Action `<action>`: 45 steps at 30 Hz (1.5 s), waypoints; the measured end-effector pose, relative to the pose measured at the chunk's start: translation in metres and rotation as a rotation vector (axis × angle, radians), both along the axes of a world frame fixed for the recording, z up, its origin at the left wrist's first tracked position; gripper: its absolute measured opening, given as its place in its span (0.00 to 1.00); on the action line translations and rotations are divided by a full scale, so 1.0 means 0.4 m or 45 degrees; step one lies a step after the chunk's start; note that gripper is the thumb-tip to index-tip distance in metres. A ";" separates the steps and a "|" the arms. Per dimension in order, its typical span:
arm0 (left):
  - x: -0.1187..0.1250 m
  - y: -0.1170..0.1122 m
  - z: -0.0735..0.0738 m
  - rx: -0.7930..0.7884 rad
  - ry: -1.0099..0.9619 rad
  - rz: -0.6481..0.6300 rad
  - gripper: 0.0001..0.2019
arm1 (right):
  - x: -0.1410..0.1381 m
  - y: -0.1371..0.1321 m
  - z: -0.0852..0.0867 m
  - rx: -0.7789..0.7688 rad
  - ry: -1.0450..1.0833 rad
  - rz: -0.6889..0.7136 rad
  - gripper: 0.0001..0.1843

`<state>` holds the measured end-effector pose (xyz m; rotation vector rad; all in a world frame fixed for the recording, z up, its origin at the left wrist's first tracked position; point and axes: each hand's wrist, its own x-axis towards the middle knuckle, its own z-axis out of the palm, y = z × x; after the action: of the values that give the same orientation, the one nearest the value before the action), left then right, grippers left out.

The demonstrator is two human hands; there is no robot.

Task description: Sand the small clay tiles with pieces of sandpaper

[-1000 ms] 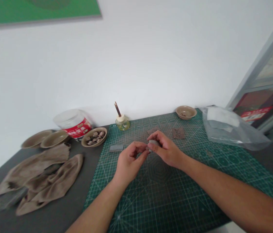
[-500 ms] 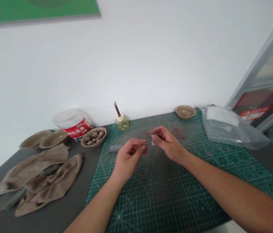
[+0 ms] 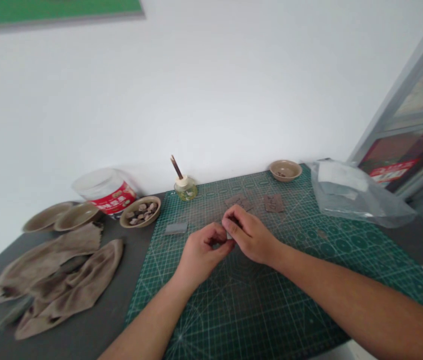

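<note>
Over the cutting mat (image 3: 264, 305), my right hand (image 3: 253, 237) grasps a grey piece (image 3: 229, 236). Left hand's (image 3: 201, 252) hold: I cannot tell. Work appears unfinished.

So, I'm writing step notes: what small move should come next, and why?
Perhaps ease the left hand slightly away from the right hand: fingers of both crowd around a small grey piece, hiding most of it, so its shape can't be checked.

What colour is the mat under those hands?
The mat is green with pale lines, seen in the head view.
</note>
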<state>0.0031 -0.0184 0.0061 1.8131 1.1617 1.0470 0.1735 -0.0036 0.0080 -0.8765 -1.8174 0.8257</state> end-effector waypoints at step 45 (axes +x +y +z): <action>0.009 -0.012 -0.004 0.081 -0.065 -0.019 0.05 | -0.015 -0.011 0.004 0.119 -0.220 -0.142 0.10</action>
<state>0.0067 -0.0233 0.0044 1.8300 1.0942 1.1267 0.1673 -0.0079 0.0098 -1.0043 -1.9206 0.6054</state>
